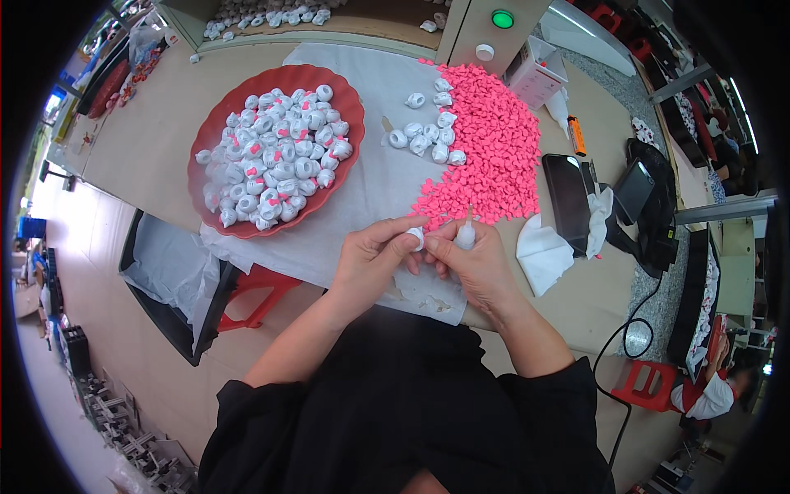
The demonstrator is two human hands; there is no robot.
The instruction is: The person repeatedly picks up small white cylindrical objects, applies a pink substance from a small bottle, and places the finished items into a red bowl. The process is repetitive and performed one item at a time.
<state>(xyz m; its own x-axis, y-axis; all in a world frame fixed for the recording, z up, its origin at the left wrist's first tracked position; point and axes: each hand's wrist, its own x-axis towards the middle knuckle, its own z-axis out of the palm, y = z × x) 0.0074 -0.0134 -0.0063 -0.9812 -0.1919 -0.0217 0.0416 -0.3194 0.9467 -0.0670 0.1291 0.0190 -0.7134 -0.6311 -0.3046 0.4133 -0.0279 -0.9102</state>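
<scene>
My left hand (362,257) pinches a small white rounded piece (416,238) between thumb and fingers, close to the table's near edge. Right beside it, my right hand (487,272) grips a small white squeeze bottle (466,238) with a thin tip pointing up. The right thumb and fingertip meet at the white piece; whether they also hold a tiny pink part is too small to tell. Just beyond the hands spreads a heap of small pink parts (494,136), with several loose white pieces (421,136) along its left side.
A red scalloped bowl (194,177) full of white pieces, some with pink parts on them, stands at left. On the right lie a dark phone (566,202), a white cloth (543,253), an orange box (577,136) and a black bag (650,185). A machine with a green button (502,19) stands behind.
</scene>
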